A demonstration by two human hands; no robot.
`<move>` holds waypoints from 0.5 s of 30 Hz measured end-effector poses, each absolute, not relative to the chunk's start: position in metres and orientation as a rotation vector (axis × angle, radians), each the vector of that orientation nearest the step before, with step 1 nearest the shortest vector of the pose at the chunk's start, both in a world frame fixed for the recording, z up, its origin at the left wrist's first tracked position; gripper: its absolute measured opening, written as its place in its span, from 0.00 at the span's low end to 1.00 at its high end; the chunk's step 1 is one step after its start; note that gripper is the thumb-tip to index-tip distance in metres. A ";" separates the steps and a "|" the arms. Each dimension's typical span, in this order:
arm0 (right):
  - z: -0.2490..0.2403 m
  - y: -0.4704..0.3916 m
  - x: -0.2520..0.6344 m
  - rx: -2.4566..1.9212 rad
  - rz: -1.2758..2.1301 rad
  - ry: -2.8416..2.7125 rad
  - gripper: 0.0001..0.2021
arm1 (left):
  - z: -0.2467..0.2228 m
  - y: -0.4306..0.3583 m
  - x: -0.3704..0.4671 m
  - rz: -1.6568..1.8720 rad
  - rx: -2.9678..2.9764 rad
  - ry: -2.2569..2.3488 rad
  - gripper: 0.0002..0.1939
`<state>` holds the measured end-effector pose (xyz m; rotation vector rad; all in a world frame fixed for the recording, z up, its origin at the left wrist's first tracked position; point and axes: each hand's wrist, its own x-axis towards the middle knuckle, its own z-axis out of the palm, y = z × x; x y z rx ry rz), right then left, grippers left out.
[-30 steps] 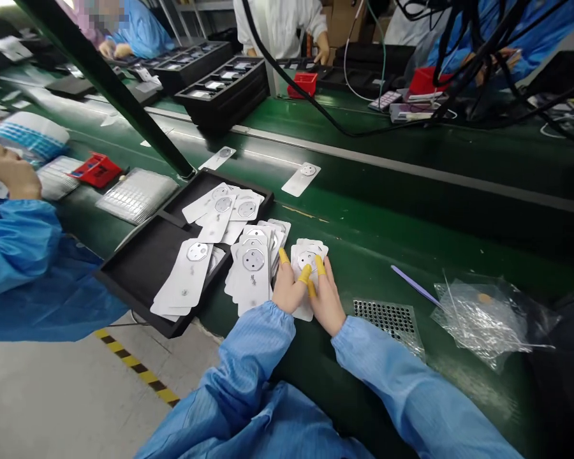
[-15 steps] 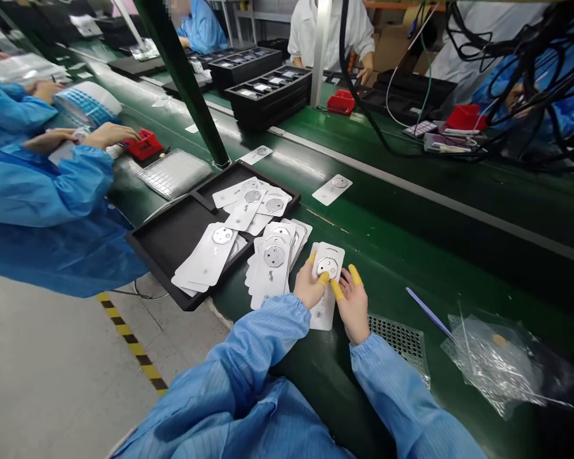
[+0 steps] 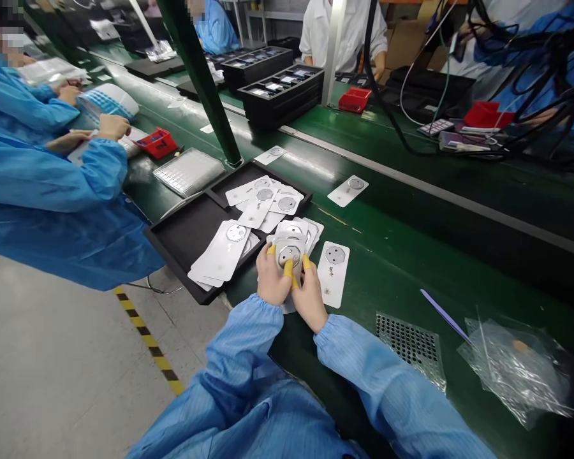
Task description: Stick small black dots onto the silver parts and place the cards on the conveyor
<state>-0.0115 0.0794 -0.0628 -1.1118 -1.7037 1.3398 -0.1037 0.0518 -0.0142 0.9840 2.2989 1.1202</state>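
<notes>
A white card [image 3: 289, 241] with a round silver-grey piece is between my hands, at the pile by the tray's corner. My left hand [image 3: 272, 280] grips its left side, the thumb on the round piece. On the other side, my right hand [image 3: 310, 298] closes on the card with thumb and fingers. Yellow finger cots cover several fingertips. The hands hide the card's lower part and much of the pile [image 3: 313, 233] beneath. Another white card [image 3: 333, 284], with a round piece and dark characters, lies flat just right of my right hand.
Left of the pile, a black tray [image 3: 182, 239] holds several cards. A perforated sheet [image 3: 409, 341], purple tweezers [image 3: 442, 312] and clear plastic bags [image 3: 521, 370] lie to the right. Two single cards lie farther back. A green post [image 3: 205, 89] rises behind the tray; a co-worker's blue sleeve [image 3: 100, 172] is at left.
Both my hands have moved left from the single card to the pile and now grip a card there. The single card lies uncovered on the bench. The camera view has shifted slightly.
</notes>
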 end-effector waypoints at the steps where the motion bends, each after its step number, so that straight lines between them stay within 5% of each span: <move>1: -0.066 0.080 -0.015 -1.157 1.317 -1.709 0.30 | -0.016 0.057 -0.105 1.057 0.969 2.323 0.28; 7: -0.072 0.093 -0.030 -1.295 1.300 -1.683 0.36 | -0.019 0.075 -0.114 0.917 0.849 2.303 0.29; 15: -0.071 0.118 -0.026 -1.342 1.317 -1.600 0.40 | -0.033 0.084 -0.137 1.004 0.756 2.162 0.54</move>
